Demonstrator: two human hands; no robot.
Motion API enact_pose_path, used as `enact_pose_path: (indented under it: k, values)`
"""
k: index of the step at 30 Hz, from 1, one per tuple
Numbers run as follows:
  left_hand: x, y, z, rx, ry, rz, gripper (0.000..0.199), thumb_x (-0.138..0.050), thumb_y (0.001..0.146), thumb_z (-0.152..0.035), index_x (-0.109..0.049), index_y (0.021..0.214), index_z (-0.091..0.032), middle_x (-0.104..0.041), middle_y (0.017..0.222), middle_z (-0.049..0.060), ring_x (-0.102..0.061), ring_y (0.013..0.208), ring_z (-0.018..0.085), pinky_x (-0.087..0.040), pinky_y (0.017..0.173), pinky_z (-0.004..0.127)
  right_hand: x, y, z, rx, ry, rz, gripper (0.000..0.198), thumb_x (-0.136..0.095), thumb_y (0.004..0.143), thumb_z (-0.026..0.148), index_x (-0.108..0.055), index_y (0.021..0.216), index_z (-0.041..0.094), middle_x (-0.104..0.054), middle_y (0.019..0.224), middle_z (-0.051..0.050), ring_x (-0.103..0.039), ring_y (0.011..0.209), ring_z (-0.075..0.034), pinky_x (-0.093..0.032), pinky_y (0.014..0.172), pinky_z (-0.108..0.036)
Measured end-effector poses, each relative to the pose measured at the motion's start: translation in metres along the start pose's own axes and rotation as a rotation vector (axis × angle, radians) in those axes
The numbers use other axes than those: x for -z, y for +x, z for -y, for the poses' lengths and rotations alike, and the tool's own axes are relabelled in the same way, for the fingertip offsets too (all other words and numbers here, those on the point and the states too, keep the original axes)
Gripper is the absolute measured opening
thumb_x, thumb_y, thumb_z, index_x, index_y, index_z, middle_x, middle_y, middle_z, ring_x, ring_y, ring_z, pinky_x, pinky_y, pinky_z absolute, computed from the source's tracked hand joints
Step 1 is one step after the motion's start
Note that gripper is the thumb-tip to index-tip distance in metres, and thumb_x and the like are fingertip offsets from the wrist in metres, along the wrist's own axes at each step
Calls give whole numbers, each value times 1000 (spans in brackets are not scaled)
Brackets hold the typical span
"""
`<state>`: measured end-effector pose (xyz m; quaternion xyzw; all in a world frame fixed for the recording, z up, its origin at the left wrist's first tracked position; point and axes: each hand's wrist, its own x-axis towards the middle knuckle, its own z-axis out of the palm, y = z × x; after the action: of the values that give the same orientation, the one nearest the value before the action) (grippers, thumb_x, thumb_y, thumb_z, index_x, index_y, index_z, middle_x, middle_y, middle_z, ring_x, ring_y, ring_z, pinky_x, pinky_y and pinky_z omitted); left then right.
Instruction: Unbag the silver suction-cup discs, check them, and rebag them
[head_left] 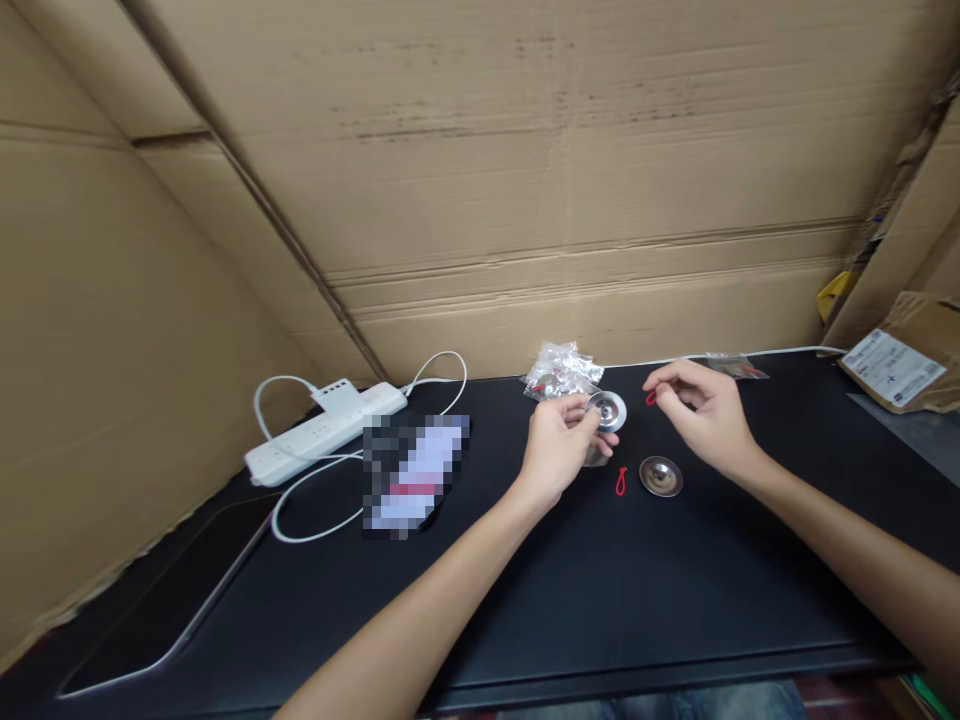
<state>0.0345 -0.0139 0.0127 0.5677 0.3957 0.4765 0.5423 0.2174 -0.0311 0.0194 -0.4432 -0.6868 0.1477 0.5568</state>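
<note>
My left hand (561,440) pinches a small shiny metal finger cymbal (609,411) by its edge, the round face turned toward me. To its right, above the table, my right hand (701,410) holds a red cord loop (651,397) between thumb and forefinger. A second metal cymbal (661,477) lies on the black table below my right hand. Beside it is another red cord loop (621,482), lying flat. Partly hidden under my left hand is a small clear bag (596,457).
Clear plastic bags (562,370) are heaped behind my left hand, and another small bag (737,366) lies at the back right. A white power strip (326,433) with cables, a blurred-out object (416,475) and a dark tablet (172,590) are leftward. A brown package (904,355) stands right.
</note>
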Motion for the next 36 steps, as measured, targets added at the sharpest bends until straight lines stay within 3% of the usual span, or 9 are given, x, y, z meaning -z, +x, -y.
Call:
enact_pose_path:
  k: [7,11,14,19,23,29,36]
  values:
    - [-2,-5,-7,-146,10,78,22,-64,86,-28,-71,95,-9,-72,83,10,-68,62,14,-58,58,27,-8,-1,-7,-122,124,141,17,-65,85,33,-73,91,19,-63,86,-7,-60,70,-16,-48,55,-29]
    - [-3,-6,-5,-162,36,126,29,-63,87,-33,-71,103,-11,-73,91,12,-70,67,17,-60,60,30,-8,1,-6,-154,143,174,22,-65,85,39,-71,81,18,-63,78,-5,-55,61,-14,-44,51,-27]
    - [-2,-6,-2,-182,132,89,32,-62,87,-34,-69,111,-13,-72,85,10,-69,66,17,-58,57,28,6,11,-16,-198,123,213,26,-64,85,41,-68,75,17,-64,69,-4,-52,55,-13,-41,49,-27]
    - [2,-7,-1,-229,321,46,22,-58,89,-33,-70,91,-15,-68,72,6,-65,61,15,-49,50,23,33,23,-52,-233,-182,481,25,-63,82,36,-73,72,16,-67,64,-5,-57,58,-16,-43,54,-29]
    - [5,-5,0,-294,429,51,22,-55,89,-29,-70,82,-15,-69,72,5,-64,60,14,-50,56,25,34,20,-66,-258,-287,621,21,-63,80,31,-76,71,16,-70,67,-6,-61,63,-19,-43,56,-28]
    - [5,-6,-1,-378,575,40,23,-53,90,-28,-71,81,-17,-70,71,3,-63,62,14,-47,57,25,26,17,-53,-198,-452,568,19,-66,80,33,-75,70,18,-69,62,-4,-59,59,-18,-41,57,-30]
    - [4,-9,-4,-454,814,53,22,-53,90,-24,-72,83,-17,-68,70,2,-58,62,14,-43,60,27,31,22,-58,-135,-380,320,21,-55,85,24,-75,86,17,-74,83,-9,-64,68,-20,-48,65,-32]
